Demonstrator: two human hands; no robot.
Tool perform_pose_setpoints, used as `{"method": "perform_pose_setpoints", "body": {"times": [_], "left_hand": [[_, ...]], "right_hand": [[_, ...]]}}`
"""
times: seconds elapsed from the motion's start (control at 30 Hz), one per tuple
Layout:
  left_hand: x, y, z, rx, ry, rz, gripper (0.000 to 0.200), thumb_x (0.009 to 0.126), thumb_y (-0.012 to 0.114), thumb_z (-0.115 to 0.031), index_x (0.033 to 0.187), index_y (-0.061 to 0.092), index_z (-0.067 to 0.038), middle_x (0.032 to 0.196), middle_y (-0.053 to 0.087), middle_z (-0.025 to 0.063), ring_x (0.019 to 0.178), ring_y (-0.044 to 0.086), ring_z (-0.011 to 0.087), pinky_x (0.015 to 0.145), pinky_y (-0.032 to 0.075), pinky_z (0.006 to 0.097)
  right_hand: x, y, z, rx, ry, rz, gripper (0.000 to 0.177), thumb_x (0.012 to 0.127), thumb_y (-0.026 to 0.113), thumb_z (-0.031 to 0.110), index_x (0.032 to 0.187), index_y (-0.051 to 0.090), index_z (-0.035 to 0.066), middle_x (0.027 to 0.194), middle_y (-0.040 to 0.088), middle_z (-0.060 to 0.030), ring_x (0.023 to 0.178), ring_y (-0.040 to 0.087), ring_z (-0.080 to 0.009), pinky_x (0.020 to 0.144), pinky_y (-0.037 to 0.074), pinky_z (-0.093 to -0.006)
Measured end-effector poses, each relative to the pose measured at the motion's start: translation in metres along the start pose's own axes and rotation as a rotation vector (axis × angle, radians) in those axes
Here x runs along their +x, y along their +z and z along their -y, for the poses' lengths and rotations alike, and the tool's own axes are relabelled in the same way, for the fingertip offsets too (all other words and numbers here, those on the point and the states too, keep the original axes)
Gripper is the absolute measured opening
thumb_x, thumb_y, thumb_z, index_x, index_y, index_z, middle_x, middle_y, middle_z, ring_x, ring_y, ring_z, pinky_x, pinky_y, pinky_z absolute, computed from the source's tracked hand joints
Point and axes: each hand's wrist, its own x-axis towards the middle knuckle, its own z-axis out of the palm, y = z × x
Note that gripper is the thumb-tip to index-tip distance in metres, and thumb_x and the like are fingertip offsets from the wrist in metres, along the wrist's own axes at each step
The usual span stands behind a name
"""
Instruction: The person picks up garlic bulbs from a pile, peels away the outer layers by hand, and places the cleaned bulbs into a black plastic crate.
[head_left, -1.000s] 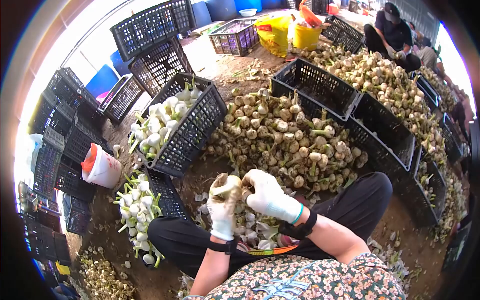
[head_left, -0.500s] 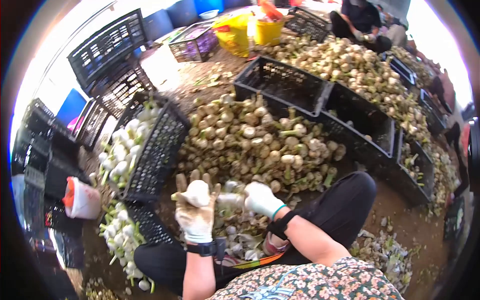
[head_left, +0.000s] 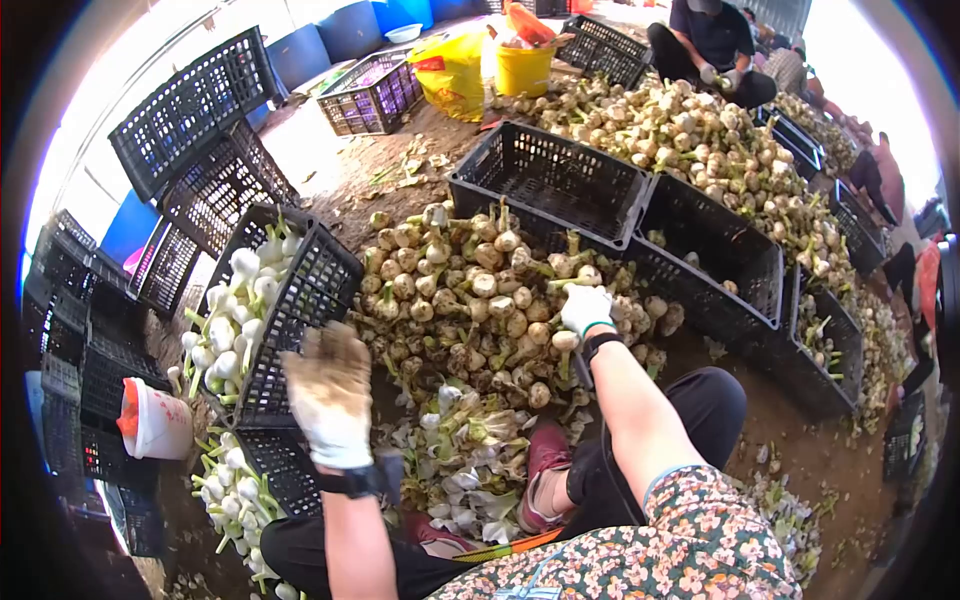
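The garlic bulb (head_left: 566, 340) sits on the near slope of the unpeeled pile (head_left: 470, 290), with the right hand (head_left: 585, 308) clenched on its stalk. If it is tugged sideways, neighbouring bulbs could roll down onto the peelings (head_left: 470, 470). The left hand (head_left: 330, 395) hangs released and blurred beside the tilted crate (head_left: 320, 290) of peeled garlic. There are two gloved hands, one bucket (head_left: 155, 420) and three black crates (head_left: 550, 180) behind the pile; the bulbs are beyond counting.

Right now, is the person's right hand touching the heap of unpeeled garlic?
Touching. The head view shows the gloved right hand pressed onto bulbs of the garlic heap, no gap.
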Motion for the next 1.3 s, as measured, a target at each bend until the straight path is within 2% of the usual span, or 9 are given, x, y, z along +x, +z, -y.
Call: {"method": "perform_pose_setpoints", "body": {"times": [0.2,0.33,0.43,0.5,0.73,1.03,1.17,1.23,1.3], "left_hand": [[-0.062,-0.033,0.075,0.030,-0.225,-0.332,0.030,0.102,0.051,-0.035,0.110,0.063,-0.009,0.104,0.068,0.0132,0.098,0.065,0.0276,0.086,0.056,0.0417],[-0.091,-0.035,0.086,0.122,-0.252,-0.350,0.023,0.101,0.055,-0.027,0.115,0.061,-0.011,0.106,0.067,0.0103,0.098,0.066,0.0257,0.086,0.056,0.0396],[-0.100,-0.039,0.087,0.160,-0.252,-0.366,0.024,0.100,0.056,-0.026,0.120,0.059,-0.013,0.108,0.065,0.0096,0.098,0.065,0.0253,0.086,0.055,0.0398],[-0.101,-0.043,0.087,0.255,-0.237,-0.348,0.023,0.101,0.055,-0.024,0.121,0.058,-0.014,0.107,0.065,0.0091,0.098,0.065,0.0252,0.085,0.055,0.0403],[-0.100,-0.031,0.098,0.222,-0.270,-0.322,0.024,0.100,0.056,-0.015,0.124,0.054,-0.013,0.102,0.065,0.0064,0.092,0.067,0.0259,0.081,0.057,0.0398],[-0.120,-0.067,0.073,0.258,-0.216,-0.416,0.023,0.100,0.055,-0.016,0.123,0.056,-0.013,0.104,0.066,0.0097,0.092,0.066,0.0256,0.081,0.056,0.0399],[-0.113,-0.062,0.085,0.287,-0.233,-0.407,0.039,0.099,0.057,-0.015,0.135,0.044,-0.013,0.107,0.060,0.0093,0.094,0.064,0.0242,0.083,0.055,0.0400],[-0.107,-0.048,0.092,0.331,-0.272,-0.326,0.052,0.098,0.061,-0.021,0.143,0.036,-0.012,0.116,0.058,0.0100,0.104,0.061,0.0246,0.088,0.054,0.0390],[-0.098,-0.024,0.101,0.214,-0.272,-0.427,0.035,0.098,0.062,-0.024,0.130,0.051,-0.013,0.106,0.060,0.0087,0.098,0.062,0.0244,0.088,0.055,0.0414]], "right_hand": [[0.011,0.006,-0.017,0.170,-0.072,-0.026,0.040,0.086,0.053,0.019,0.124,0.065,0.018,0.118,0.068,-0.0148,0.112,0.063,-0.0343,0.095,0.049,-0.0414],[-0.001,0.008,-0.015,0.210,0.025,0.064,0.050,0.089,0.053,0.022,0.139,0.051,0.019,0.126,0.064,-0.0152,0.122,0.054,-0.0397,0.101,0.044,-0.0473],[0.012,0.034,-0.025,0.406,0.020,-0.164,0.039,0.088,0.054,0.019,0.125,0.064,0.012,0.117,0.068,-0.0166,0.111,0.063,-0.0324,0.098,0.047,-0.0419],[0.050,0.079,-0.043,0.935,0.122,-0.201,0.023,0.082,0.057,0.009,0.099,0.072,0.004,0.095,0.072,-0.0183,0.096,0.067,-0.0358,0.085,0.052,-0.0405],[-0.037,0.021,0.009,0.188,-0.040,-0.112,0.037,0.088,0.057,0.029,0.122,0.063,0.015,0.124,0.056,-0.0221,0.121,0.050,-0.0407,0.100,0.042,-0.0499],[-0.005,0.006,0.013,0.138,0.180,0.106,0.041,0.089,0.055,0.035,0.121,0.067,0.012,0.125,0.065,-0.0140,0.118,0.060,-0.0359,0.100,0.041,-0.0501],[-0.009,0.003,0.007,0.593,-0.113,0.082,0.039,0.088,0.061,0.021,0.127,0.064,0.017,0.126,0.065,-0.0138,0.116,0.062,-0.0272,0.098,0.048,-0.0344],[-0.042,-0.018,0.038,0.905,-0.500,0.053,0.042,0.084,0.062,0.003,0.125,0.065,0.011,0.117,0.069,-0.0132,0.108,0.066,-0.0242,0.096,0.050,-0.0326],[-0.105,-0.039,0.087,0.997,-0.653,-0.004,0.051,0.075,0.070,-0.004,0.124,0.065,0.008,0.113,0.071,-0.0106,0.104,0.066,-0.0204,0.095,0.050,-0.0304]]}}
